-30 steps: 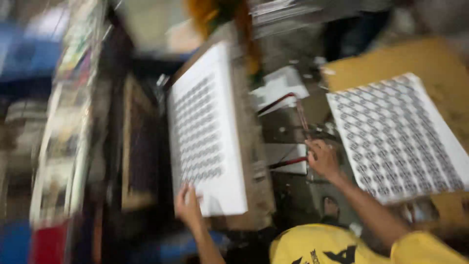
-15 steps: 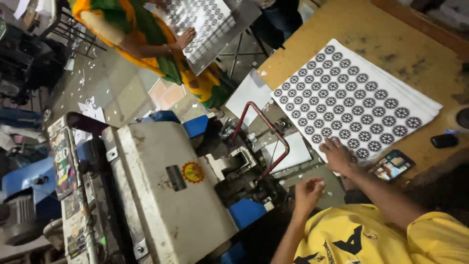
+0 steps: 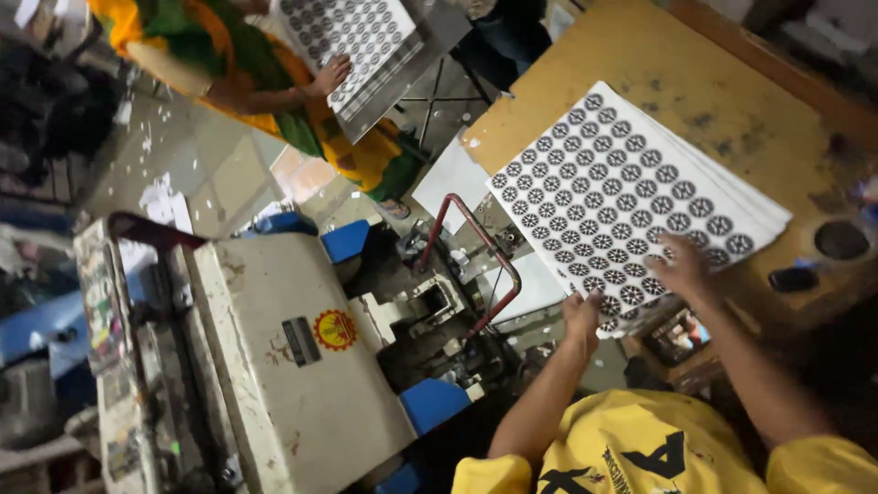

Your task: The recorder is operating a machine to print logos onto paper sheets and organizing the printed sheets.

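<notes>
A stack of white paper sheets printed with rows of black round wheel-like emblems (image 3: pixel 631 197) lies fanned on the brown wooden desk (image 3: pixel 640 64) in the upper right of the frame. The left hand (image 3: pixel 582 317) grips the stack's lower corner, fingers clamped on its edge. The right hand (image 3: pixel 681 267) rests flat on the top sheet, fingers spread apart. Left of centre stands a cream metal machine (image 3: pixel 283 348) with a red bent bar (image 3: pixel 471 261).
</notes>
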